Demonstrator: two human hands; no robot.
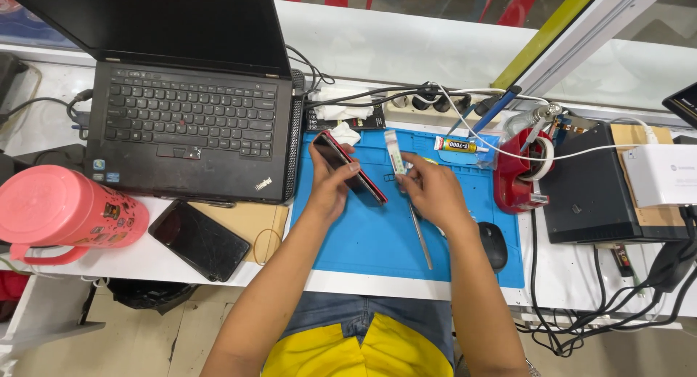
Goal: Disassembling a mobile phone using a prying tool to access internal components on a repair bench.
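Blue work mat point(377, 239) beneath my hands: left hand point(330, 184) closed around a red-edged phone point(350, 168), tilted above it; right hand point(433, 190) pinching a narrow white strip point(394, 151); white glue tube point(460, 144) lying behind.

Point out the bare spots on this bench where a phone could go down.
Bare: blue mat below the left hand, left of the metal tool; white bench strip between pink jug and dark phone. Crowded: around the red tape holder and cables.
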